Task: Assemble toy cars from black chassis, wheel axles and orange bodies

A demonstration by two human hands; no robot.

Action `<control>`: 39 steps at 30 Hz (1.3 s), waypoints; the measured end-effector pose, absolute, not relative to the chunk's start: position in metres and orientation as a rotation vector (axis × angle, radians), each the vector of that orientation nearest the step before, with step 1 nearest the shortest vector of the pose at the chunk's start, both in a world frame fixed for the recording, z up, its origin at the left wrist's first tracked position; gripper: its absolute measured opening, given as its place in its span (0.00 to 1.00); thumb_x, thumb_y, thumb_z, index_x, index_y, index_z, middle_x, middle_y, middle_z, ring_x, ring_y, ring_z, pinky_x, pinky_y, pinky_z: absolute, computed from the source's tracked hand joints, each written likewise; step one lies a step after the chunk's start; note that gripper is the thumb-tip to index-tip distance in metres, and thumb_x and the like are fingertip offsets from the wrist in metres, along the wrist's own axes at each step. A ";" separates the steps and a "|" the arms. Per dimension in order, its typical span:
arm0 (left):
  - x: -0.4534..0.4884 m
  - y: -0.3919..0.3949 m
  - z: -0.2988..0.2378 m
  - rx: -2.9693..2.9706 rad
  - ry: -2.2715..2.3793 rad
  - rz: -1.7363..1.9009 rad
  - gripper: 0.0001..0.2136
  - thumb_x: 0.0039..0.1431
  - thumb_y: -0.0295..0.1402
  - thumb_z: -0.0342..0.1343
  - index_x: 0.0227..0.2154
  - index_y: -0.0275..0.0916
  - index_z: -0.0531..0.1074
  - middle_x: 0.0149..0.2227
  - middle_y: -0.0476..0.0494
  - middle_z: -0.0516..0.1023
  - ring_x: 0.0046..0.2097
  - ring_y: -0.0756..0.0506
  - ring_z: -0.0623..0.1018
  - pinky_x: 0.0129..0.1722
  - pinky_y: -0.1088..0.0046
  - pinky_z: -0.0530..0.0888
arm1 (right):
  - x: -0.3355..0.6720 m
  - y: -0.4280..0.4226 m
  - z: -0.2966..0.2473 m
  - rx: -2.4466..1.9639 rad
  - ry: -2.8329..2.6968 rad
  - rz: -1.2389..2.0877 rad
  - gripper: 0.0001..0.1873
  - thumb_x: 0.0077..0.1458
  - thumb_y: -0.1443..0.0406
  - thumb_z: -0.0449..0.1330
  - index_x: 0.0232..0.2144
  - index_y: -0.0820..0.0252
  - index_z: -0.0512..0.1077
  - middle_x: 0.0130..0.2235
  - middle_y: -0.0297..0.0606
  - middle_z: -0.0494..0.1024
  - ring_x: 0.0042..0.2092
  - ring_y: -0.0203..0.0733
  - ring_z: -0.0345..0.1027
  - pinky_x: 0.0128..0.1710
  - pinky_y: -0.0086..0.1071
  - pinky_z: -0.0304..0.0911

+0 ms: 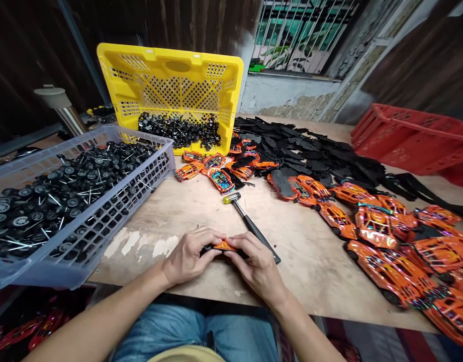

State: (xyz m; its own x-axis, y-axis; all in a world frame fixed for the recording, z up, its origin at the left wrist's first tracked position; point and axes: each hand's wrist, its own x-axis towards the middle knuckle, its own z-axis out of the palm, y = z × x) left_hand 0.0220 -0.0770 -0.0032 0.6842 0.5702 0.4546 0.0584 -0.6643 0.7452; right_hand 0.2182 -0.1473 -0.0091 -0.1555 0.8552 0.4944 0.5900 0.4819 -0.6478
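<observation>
Between both hands, just above the table's front part, is a small orange toy car [225, 245], mostly covered by fingers. My left hand [193, 254] closes on its left end, where a black wheel shows. My right hand [256, 261] closes on the other end, thumb below and fingers on top. Right behind the right hand lies a hammer [254, 229] with a black handle and a yellow-faced head. Farther back sit several loose orange car bodies [220, 180], some turned with their inner side up.
A pale plastic basket [114, 211] of black wheels on axles stands left; a tilted yellow crate [178, 65] holds more. Black flat parts [314, 151] are heaped at the back. Orange toy cars [385, 266] cover the right side, near a red crate [415, 136].
</observation>
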 end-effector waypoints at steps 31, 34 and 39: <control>0.025 -0.099 0.019 2.029 0.846 0.985 0.06 0.50 0.23 0.53 0.31 0.38 0.70 0.32 0.45 0.75 0.36 0.44 0.76 0.36 0.71 0.71 | 0.183 -0.114 0.069 -1.235 -2.228 0.065 0.16 0.60 0.53 0.56 0.29 0.59 0.70 0.30 0.37 0.68 0.33 0.40 0.62 0.32 0.32 0.57; 0.014 -0.095 0.026 1.974 0.740 0.915 0.12 0.53 0.24 0.55 0.41 0.38 0.71 0.40 0.43 0.78 0.42 0.43 0.77 0.42 0.71 0.72 | 0.196 -0.126 0.075 -1.167 -2.184 0.348 0.13 0.58 0.57 0.61 0.41 0.59 0.70 0.37 0.40 0.71 0.38 0.41 0.66 0.37 0.32 0.62; 0.008 -0.101 0.033 2.002 0.697 0.912 0.11 0.55 0.28 0.58 0.42 0.38 0.71 0.42 0.43 0.78 0.44 0.44 0.77 0.45 0.71 0.71 | 0.198 -0.137 0.073 -1.117 -2.205 0.371 0.10 0.57 0.61 0.63 0.40 0.59 0.72 0.34 0.38 0.72 0.37 0.41 0.66 0.37 0.33 0.62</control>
State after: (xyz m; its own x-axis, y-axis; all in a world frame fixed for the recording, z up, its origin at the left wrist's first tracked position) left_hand 0.0083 -0.1008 0.0333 0.5864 0.7306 0.3497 0.1456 -0.5198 0.8418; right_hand 0.1978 -0.1370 0.0734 -0.4410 0.7990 0.4088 0.6213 0.6005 -0.5033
